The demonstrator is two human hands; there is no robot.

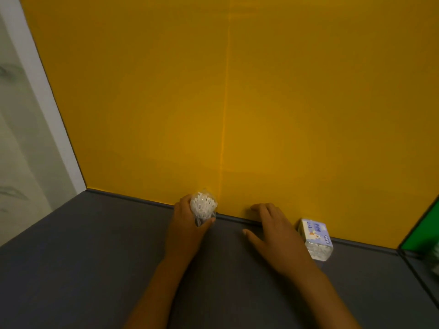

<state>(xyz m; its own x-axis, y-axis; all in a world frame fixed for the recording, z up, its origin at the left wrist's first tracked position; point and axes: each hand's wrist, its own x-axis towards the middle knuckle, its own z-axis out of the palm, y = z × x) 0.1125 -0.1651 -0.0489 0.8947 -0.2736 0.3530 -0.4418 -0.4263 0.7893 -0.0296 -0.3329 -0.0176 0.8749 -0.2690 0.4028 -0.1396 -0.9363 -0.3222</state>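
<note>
a: left grip (187,219)?
b: curled round the swab tub (203,204), holding it at the far edge of the desk (95,257), close to the yellow wall (237,91).
a: right grip (268,224)?
b: wide, fingers straight and spread, holding nothing, low over the desk. tissue pack (316,238) lies just beside it, on its right.

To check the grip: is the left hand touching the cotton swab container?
Touching. The head view shows the left hand gripping the cotton swab container, its thumb curled round it.
</note>
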